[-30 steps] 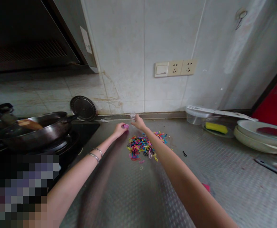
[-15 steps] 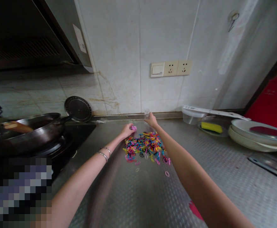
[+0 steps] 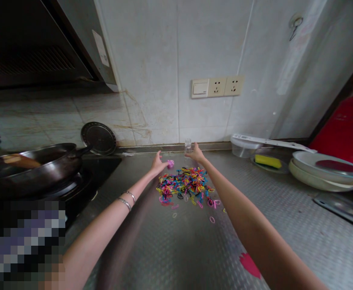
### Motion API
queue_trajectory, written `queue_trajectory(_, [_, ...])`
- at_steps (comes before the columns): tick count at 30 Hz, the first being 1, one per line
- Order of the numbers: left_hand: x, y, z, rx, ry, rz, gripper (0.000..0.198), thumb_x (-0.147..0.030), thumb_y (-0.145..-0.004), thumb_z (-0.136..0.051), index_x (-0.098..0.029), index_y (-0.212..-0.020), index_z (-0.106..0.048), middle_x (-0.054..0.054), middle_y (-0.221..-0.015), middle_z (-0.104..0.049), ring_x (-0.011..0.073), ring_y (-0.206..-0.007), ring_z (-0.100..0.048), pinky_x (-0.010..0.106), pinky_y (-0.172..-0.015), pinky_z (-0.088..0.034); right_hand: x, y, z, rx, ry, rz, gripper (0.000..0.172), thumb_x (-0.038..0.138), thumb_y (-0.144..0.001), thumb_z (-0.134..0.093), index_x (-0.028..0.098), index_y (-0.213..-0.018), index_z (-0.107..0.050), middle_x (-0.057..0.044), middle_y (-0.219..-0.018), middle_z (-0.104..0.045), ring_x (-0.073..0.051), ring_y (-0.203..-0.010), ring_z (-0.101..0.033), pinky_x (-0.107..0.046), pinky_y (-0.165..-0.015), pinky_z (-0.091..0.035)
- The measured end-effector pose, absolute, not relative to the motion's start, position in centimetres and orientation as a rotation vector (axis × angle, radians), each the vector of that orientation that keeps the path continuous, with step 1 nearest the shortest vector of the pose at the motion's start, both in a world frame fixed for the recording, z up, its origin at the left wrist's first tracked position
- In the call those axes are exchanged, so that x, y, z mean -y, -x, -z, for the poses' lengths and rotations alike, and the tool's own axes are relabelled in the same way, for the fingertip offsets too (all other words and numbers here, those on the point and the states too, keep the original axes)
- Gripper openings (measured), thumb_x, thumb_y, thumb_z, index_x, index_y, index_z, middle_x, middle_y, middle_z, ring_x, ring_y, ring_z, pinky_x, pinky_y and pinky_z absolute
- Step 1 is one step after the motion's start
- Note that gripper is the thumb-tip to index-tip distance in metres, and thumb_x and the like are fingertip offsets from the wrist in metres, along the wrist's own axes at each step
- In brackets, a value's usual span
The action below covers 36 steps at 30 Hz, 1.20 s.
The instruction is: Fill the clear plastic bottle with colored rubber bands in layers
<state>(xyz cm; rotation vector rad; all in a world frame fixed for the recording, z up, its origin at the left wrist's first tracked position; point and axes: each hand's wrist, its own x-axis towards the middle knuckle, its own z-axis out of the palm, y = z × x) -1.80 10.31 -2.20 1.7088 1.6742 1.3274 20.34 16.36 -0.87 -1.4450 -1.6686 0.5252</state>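
Observation:
My left hand [image 3: 158, 164] is open beside a small pink object [image 3: 171, 164], too small to name surely. Its fingers are spread, and the thumb tip is close to the pink object. Behind the pile, a small clear bottle [image 3: 187, 145] stands upright near the wall. My right hand [image 3: 196, 153] is at the bottle's right side with fingers apart; the thumb reaches across in front of its lower part. Between my forearms lies a loose pile of colourful small rubber bands [image 3: 184, 184], with a few strays in front of it.
At left, a wok [image 3: 46, 165] with a wooden-handled utensil sits on the black stove; a round dark lid [image 3: 98, 138] leans on the wall. To the right are a clear plastic tub [image 3: 244, 149], a yellow sponge [image 3: 267, 161] and stacked white dishes [image 3: 324, 177]. A pink-red patch [image 3: 250, 265] lies near my right forearm.
My left hand has let go of the pink object and spread its fingers, shifting slightly left. My right hand has loosened from the bottle and moved a little right.

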Motion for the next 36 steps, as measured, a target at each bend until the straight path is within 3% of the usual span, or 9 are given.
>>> queue_trajectory(4, [-9.2,2.1,1.2,-1.640,-1.623,-1.405,0.061,-0.015,-0.059,-0.064,-0.013,-0.118,-0.045,0.011,-0.099,-0.057,0.0154,-0.079,-0.055,0.028,-0.072,-0.044,-14.7,-22.4,0.7,1.604,1.382,-0.559,0.095,0.026,-0.051,-0.070,0.012,-0.131,-0.022,-0.017,-0.121,-0.047,-0.025,-0.109,-0.048,-0.034,-0.087,-0.042])
queue_trajectory(9, [-6.0,1.3,-0.6,-1.511,-1.608,-1.286,0.033,-0.014,-0.067,-0.055,-0.011,-0.099,-0.058,0.009,-0.089,-0.064,0.0158,-0.079,-0.058,0.026,-0.068,-0.045,-10.6,-24.7,-0.2,1.576,1.349,-0.517,0.062,0.016,-0.057,-0.061,0.014,-0.116,-0.045,-0.011,-0.109,-0.055,-0.020,-0.093,-0.055,-0.031,-0.076,-0.046])
queue_trajectory(16, [-1.0,-0.6,-2.3,-1.328,-1.705,-1.156,0.022,-0.018,-0.069,-0.056,-0.011,-0.089,-0.063,0.009,-0.090,-0.066,0.0153,-0.078,-0.059,0.025,-0.067,-0.046,-1.5,-25.8,-1.1,1.926,1.262,-0.562,0.026,0.016,-0.062,-0.055,0.014,-0.087,-0.063,-0.004,-0.081,-0.063,-0.012,-0.068,-0.056,-0.021,-0.061,-0.043])
queue_trajectory(23, [3.0,-1.0,-1.8,-1.138,-2.057,-0.667,0.014,-0.019,-0.065,-0.058,-0.010,-0.074,-0.065,0.004,-0.072,-0.066,0.0130,-0.069,-0.058,0.024,-0.069,-0.044,5.3,-26.0,-1.3,2.300,1.199,-0.676,0.022,0.014,-0.062,-0.048,0.014,-0.075,-0.066,0.002,-0.059,-0.059,-0.008,-0.054,-0.050,-0.017,-0.052,-0.037])
queue_trajectory(31, [7.6,-0.3,-2.6,-1.193,-2.256,-0.337,0.013,-0.019,-0.064,-0.055,-0.012,-0.069,-0.065,0.001,-0.063,-0.062,0.0113,-0.059,-0.054,0.019,-0.056,-0.038,9.1,-26.8,-0.6,2.496,1.246,-0.811,0.016,0.020,-0.063,-0.054,0.016,-0.072,-0.066,0.002,-0.057,-0.059,-0.008,-0.051,-0.049,-0.017,-0.048,-0.036])
queue_trajectory(36, [8.2,0.3,-2.6,-1.289,-2.306,-0.287,0.012,-0.019,-0.065,-0.055,-0.013,-0.070,-0.064,0.002,-0.063,-0.062,0.0114,-0.059,-0.054,0.019,-0.055,-0.037,9.7,-26.8,-1.2,2.529,1.334,-0.705,0.015,0.024,-0.061,-0.059,0.017,-0.073,-0.065,0.002,-0.059,-0.059,-0.009,-0.052,-0.050,-0.017,-0.047,-0.034])
